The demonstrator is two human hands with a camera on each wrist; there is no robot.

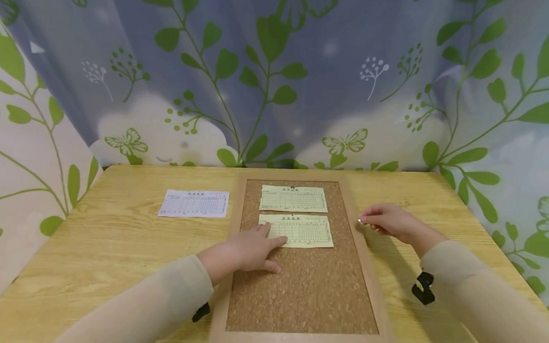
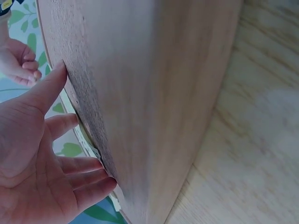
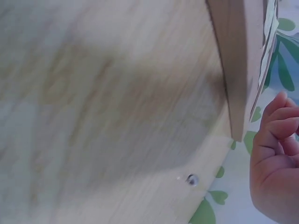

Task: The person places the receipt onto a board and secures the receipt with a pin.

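Observation:
A wood-framed cork board (image 1: 297, 298) lies on the table with two yellow printed slips on it. A small pin (image 1: 293, 188) sits at the top edge of the upper slip (image 1: 293, 201), and another pin (image 1: 292, 215) at the top of the lower slip (image 1: 308, 236). My left hand (image 1: 251, 249) rests with spread fingers on the lower slip's left part and the cork beside it. Just past the frame's right side, my right hand (image 1: 388, 222) pinches a small shiny pushpin (image 1: 359, 221) between thumb and fingertips.
A white printed slip (image 1: 193, 204) lies on the table (image 1: 117, 247) left of the board. In the right wrist view a clear pushpin (image 3: 192, 179) lies on the tabletop. Leaf-patterned curtains (image 1: 277, 91) hang behind the table and along both sides.

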